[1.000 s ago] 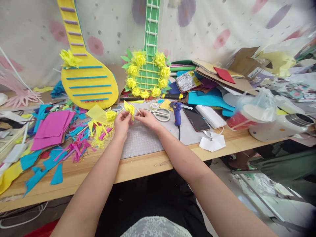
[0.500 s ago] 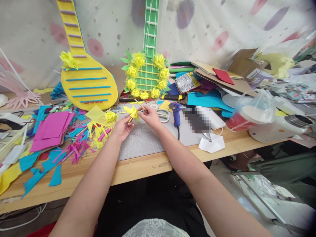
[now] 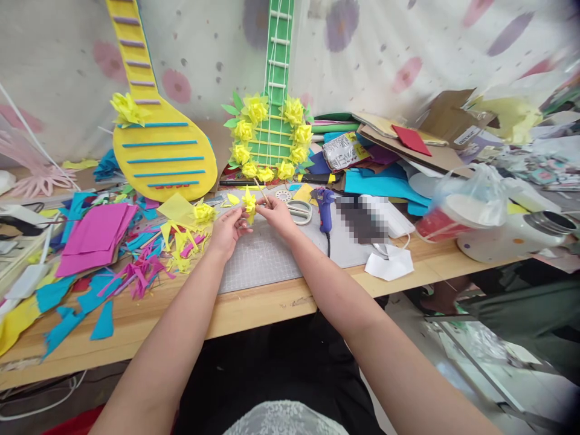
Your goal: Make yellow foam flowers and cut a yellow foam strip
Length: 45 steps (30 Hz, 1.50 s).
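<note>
Centrally, above the far part of a grey gridded cutting mat [image 3: 258, 263]: small yellow paper flower [image 3: 249, 203], between the two hands. To its left and slightly nearer, left hand [image 3: 228, 232], thumb and forefinger pinched at the flower's near-left edge, other fingers loosely curled. To its right, right hand [image 3: 276, 217], fingertips closed on a thin stick [image 3: 261, 190], free end slanting far and left; contact of these fingertips with the petals not certain. Key relation: flower just right of the left fingertips and just left of the right ones, neither hand clearly the closer; long axis running roughly near to far in view, along the gap between the hands, with the stick just right of the far end. Just left of the flower, loose yellow petal [image 3: 232, 199]; farther left, yellow paper rose [image 3: 203, 212] among yellow scraps [image 3: 180, 241]. Right of the right hand, scissors [image 3: 307, 219], then purple glue gun [image 3: 324, 209]. Beyond, on the far side: yellow lute-shaped cutout [image 3: 165, 153] at left, green flower-ringed cutout [image 3: 277, 84] nearer the middle.
</note>
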### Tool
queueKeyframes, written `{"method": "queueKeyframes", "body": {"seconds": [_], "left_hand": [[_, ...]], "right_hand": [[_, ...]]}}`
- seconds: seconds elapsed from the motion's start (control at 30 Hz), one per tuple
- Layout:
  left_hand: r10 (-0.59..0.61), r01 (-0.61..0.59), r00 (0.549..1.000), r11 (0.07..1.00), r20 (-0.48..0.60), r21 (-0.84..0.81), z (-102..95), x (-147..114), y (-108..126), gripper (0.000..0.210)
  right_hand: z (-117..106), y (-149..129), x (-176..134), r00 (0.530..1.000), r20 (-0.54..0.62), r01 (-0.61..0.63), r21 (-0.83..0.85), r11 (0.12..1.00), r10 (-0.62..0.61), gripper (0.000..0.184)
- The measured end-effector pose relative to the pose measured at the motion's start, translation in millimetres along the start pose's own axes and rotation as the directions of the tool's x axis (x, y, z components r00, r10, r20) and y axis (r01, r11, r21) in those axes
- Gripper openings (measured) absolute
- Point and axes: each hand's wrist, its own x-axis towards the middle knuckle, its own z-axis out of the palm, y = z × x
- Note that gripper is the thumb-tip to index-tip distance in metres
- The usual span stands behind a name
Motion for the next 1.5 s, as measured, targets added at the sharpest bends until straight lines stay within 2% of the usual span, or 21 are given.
{"method": "queueKeyframes", "body": {"seconds": [0.13,0.47,0.63,0.83,1.0,1.07,1.2,1.37,1.5], "left_hand": [[0.010,-0.009,0.999,1.000,-0.039,0.026,2.4,-1.6,0.2,0.012],[-0.007,0.020,0.989,0.996,-0.149,0.084,2.9,0.6,-2.6,0.018],[0.142,-0.100,0.961,0.978,-0.236,0.182,2.1,2.5,-5.7,0.020],[0.299,-0.239,0.926,0.936,-0.231,0.258,0.4,5.3,-11.1,0.017],[0.418,-0.350,0.895,0.875,-0.156,0.334,-0.5,5.7,-15.1,0.018],[0.409,-0.345,0.900,0.879,-0.150,0.330,-0.3,5.8,-15.7,0.016],[0.317,-0.263,0.931,0.925,-0.178,0.274,2.7,4.3,-13.4,0.013],[0.179,-0.149,0.960,0.978,-0.216,0.148,7.2,-0.1,-8.4,0.024],[0.107,-0.074,0.968,0.986,-0.226,0.148,7.6,-1.1,-7.3,0.016]], "right_hand": [[1.0,3.5,1.5,1.000,0.002,0.001,0.051,0.999,-0.001,0.013],[2.1,-0.8,-2.8,0.999,0.011,0.039,-0.019,0.999,-0.038,0.012],[3.0,-0.5,-4.9,0.997,0.008,0.079,-0.117,0.990,-0.078,0.015],[3.2,-3.6,-7.4,0.996,-0.003,0.090,-0.164,0.982,-0.092,0.014],[2.9,-5.0,-9.0,0.995,0.000,0.100,-0.170,0.980,-0.102,0.013],[3.1,-4.8,-9.2,0.995,0.000,0.102,-0.168,0.981,-0.103,0.013],[3.0,-3.5,-8.2,0.994,-0.013,0.107,-0.169,0.980,-0.110,0.013],[1.9,-2.8,-8.2,0.991,-0.033,0.120,-0.220,0.968,-0.130,0.012],[1.5,-3.5,-9.1,0.990,-0.027,0.127,-0.256,0.958,-0.139,0.011]]}}
